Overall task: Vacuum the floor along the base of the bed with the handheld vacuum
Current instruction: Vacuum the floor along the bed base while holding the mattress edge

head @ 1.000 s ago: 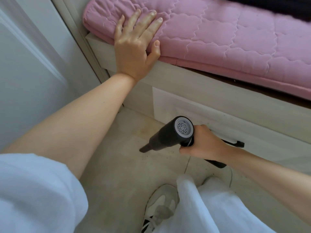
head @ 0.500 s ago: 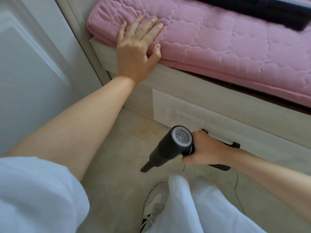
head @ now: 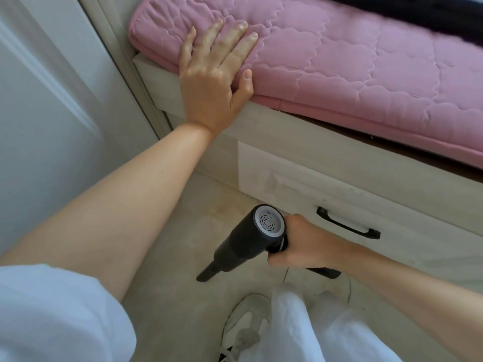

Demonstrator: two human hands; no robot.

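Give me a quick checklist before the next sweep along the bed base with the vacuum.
1. Grip on vacuum: right hand wrapped round the handle. Ok.
2. Nozzle aimed down at the floor: ok; whether it touches, cannot tell.
3. Nozzle close against the bed base: not ok, it points out toward open floor.
4. Support: left hand flat on the pink mattress pad at the bed edge. Ok.
5. Drawer handle beside the right hand: apart, ok.
6. Shoe clear of nozzle: ok.
7. Vacuum running: cannot tell.
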